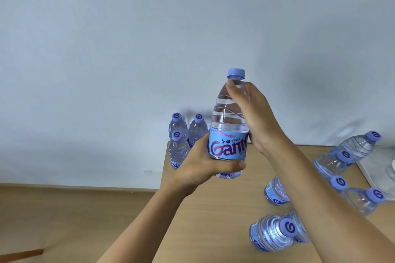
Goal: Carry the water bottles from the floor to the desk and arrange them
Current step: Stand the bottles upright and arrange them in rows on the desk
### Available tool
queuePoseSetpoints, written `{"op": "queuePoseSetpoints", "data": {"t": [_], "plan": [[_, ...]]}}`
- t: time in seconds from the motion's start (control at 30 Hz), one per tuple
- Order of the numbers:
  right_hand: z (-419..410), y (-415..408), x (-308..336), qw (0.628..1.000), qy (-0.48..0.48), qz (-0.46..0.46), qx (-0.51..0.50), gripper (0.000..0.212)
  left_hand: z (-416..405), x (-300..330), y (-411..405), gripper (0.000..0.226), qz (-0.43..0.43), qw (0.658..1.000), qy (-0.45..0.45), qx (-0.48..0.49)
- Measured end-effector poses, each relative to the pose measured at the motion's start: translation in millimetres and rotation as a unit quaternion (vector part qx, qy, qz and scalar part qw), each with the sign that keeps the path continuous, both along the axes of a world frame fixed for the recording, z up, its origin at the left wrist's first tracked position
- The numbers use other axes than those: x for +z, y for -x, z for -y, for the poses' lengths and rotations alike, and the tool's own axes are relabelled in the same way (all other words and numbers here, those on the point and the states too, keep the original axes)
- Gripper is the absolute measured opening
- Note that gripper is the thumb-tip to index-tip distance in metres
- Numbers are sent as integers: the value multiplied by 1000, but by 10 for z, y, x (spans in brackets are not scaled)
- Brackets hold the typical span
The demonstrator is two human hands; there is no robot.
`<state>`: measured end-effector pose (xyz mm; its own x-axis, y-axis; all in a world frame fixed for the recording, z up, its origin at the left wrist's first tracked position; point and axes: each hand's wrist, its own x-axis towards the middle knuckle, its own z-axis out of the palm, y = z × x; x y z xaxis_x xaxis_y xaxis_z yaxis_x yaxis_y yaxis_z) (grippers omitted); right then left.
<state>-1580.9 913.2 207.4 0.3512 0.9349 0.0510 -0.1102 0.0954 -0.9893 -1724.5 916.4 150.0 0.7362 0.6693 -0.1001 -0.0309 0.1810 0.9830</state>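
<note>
Full clear plastic water bottle with blue label (229, 126): heavy, slick, slightly squashy. Left hand (203, 166) grips label band, right hand (254, 113) grips shoulder.

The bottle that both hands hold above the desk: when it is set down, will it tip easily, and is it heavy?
The held bottle looks full almost to its cap, so it is probably fairly heavy for its size. It is tall with a narrow base, so a sideways nudge could tip it. Its clear wall looks thin and may dent under the fingers.
</note>
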Motion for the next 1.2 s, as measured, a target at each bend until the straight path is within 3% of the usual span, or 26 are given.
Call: {"op": "queuePoseSetpoints", "data": {"t": [0.2,0.33,0.5,0.77,0.97,1.13,1.2], "plan": [[-12,-136,3,990,39,-98,95,42,-45,-47,38,50,51,996,50,-54],[-29,-93,-75,998,24,-37,38,32,-52,-62,8,57,33,997,48,-54],[-20,-103,-165,1000,5,1,18,31,-55,-76,-6,39,1,999,12,-40],[9,-216,-255,996,44,37,66,50,-15,-237,-1,36,-20,1000,-9,-1],[100,-368,-349,977,96,98,160,39,34,-501,23,39,-74,997,-1,10],[160,-377,-565,960,117,163,195,23,65,-829,46,36,-110,994,-4,5],[177,-374,-714,954,132,181,197,22,75,-990,43,45,-132,991,-8,21]]}}
